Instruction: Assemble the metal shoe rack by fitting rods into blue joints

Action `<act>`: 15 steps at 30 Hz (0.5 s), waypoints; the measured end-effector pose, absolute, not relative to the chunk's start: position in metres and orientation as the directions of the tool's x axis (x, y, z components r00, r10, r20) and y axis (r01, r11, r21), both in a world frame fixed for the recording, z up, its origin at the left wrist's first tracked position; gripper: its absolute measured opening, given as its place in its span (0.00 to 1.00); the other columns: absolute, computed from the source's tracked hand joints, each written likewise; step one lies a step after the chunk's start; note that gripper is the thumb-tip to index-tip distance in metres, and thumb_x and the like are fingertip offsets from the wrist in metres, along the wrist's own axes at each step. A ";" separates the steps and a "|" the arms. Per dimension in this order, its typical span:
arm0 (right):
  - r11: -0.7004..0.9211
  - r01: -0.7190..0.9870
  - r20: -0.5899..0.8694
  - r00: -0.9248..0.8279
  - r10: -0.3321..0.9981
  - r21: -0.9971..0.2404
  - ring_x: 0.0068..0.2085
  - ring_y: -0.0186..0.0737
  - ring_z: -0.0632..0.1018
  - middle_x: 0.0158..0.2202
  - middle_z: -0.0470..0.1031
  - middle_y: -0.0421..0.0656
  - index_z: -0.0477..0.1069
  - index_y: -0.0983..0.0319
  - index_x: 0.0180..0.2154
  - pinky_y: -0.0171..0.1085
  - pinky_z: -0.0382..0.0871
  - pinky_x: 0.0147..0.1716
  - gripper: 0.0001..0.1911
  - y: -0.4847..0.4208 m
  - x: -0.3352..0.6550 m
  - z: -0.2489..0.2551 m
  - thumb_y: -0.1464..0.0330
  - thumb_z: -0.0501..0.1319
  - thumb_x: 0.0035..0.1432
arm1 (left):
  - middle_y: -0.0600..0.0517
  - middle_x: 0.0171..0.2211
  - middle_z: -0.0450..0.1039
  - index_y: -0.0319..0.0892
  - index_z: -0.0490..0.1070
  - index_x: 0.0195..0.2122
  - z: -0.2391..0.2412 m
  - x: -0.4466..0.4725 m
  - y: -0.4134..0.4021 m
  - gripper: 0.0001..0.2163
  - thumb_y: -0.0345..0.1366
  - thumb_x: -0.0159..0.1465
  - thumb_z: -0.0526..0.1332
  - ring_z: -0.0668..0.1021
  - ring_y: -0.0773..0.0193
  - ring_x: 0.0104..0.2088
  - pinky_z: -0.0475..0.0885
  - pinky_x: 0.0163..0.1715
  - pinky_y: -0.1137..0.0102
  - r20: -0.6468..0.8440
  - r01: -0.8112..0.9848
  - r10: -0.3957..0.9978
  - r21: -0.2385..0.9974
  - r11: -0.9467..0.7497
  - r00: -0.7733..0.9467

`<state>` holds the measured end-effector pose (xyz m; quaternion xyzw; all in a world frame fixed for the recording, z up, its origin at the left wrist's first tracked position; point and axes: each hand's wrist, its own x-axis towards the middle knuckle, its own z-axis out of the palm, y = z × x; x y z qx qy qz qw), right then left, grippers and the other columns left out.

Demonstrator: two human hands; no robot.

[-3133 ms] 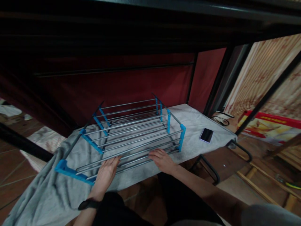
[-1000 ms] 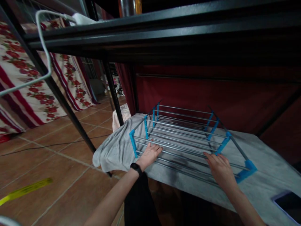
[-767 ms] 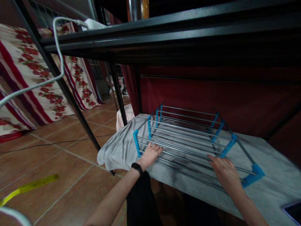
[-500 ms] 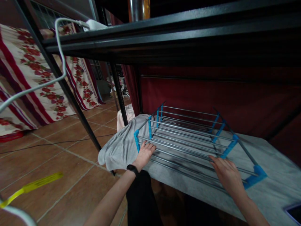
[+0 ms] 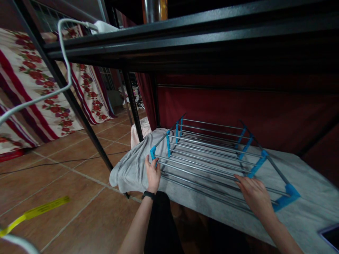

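Observation:
A rack of grey metal tubes with blue plastic joints [image 5: 209, 171], apparently a shoe rack, lies low across a grey blanket [image 5: 299, 169]. My left hand [image 5: 153, 174], with a black band on its wrist, is at the rack's near left corner. Its fingers are spread about the blue joint there, touching or nearly touching the tube ends. Toward the near right, my right hand [image 5: 254, 192] has its fingers curled over the front tubes; the thumb is mostly hidden. The rack's right corner joint lies just beyond this hand.
Above the rack runs a black metal shelf [image 5: 169, 37] with a white cable [image 5: 69, 70] hanging from it. Black posts [image 5: 132, 106] stand at left. A dark red cloth [image 5: 212, 102] hangs behind. A dark-edged device [image 5: 329, 234] lies at lower right.
My left hand has slid left off the front tubes to the corner joint, and its fingers have spread. My right hand and the rack have stayed in place.

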<state>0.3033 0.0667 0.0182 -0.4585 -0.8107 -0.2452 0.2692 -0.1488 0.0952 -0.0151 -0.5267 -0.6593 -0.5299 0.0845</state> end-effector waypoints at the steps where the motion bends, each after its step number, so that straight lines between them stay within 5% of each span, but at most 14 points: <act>1: 0.459 0.876 0.662 -0.432 0.612 0.148 0.38 0.41 0.76 0.36 0.77 0.44 0.69 0.61 0.52 0.41 0.62 0.44 0.15 0.067 0.303 0.018 0.65 0.55 0.66 | 0.43 0.62 0.54 0.42 0.72 0.43 -0.014 -0.152 0.097 0.10 0.32 0.62 0.56 0.61 0.49 0.64 0.62 0.60 0.56 0.660 0.763 0.623 0.628 -0.153 -0.419; 7: 0.450 0.884 0.649 -0.417 0.636 0.127 0.38 0.41 0.75 0.37 0.77 0.44 0.69 0.60 0.52 0.41 0.61 0.42 0.15 0.065 0.301 0.021 0.65 0.55 0.65 | 0.45 0.48 0.68 0.43 0.72 0.40 -0.008 -0.167 0.099 0.09 0.31 0.61 0.56 0.72 0.54 0.53 0.68 0.55 0.57 0.608 0.696 0.717 0.675 -0.243 -0.340; 15: 0.449 0.881 0.634 -0.433 0.641 0.147 0.39 0.41 0.76 0.38 0.77 0.44 0.69 0.60 0.53 0.40 0.61 0.40 0.16 0.068 0.302 0.023 0.66 0.53 0.66 | 0.44 0.51 0.67 0.42 0.73 0.42 -0.004 -0.168 0.099 0.09 0.31 0.62 0.56 0.71 0.53 0.55 0.67 0.56 0.56 0.666 0.732 0.682 0.620 -0.282 -0.301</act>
